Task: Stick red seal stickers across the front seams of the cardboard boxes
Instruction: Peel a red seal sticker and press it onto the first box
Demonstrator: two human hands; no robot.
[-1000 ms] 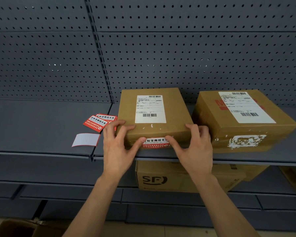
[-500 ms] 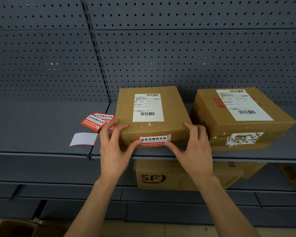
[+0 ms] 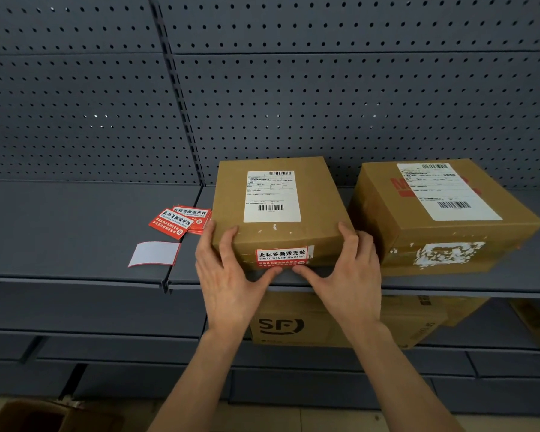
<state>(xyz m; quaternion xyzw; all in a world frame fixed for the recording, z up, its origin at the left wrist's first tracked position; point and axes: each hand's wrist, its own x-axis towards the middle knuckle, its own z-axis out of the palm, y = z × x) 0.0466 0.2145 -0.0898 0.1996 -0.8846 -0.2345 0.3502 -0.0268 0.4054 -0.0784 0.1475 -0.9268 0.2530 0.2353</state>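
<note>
A cardboard box (image 3: 275,232) with a white shipping label sits on the grey shelf (image 3: 75,232). A red seal sticker (image 3: 282,256) is on its front face. My left hand (image 3: 228,275) rests on the box's left front corner and my right hand (image 3: 349,272) on its right front corner. Both thumbs press along the sticker's lower edge. A second cardboard box (image 3: 443,213) stands to the right, its front showing torn white label residue. A small stack of red seal stickers (image 3: 181,221) lies left of the first box, with a white backing sheet (image 3: 155,254) in front of it.
A perforated grey back panel (image 3: 262,88) rises behind the shelf. On the shelf below stand an SF-marked carton (image 3: 296,322) and further cardboard boxes to its right. An open cardboard box (image 3: 28,416) sits on the floor at bottom left.
My thumbs have slid inward and down along the sticker's lower edge until they nearly meet. More of the sticker's face now shows. The box stays in place.
</note>
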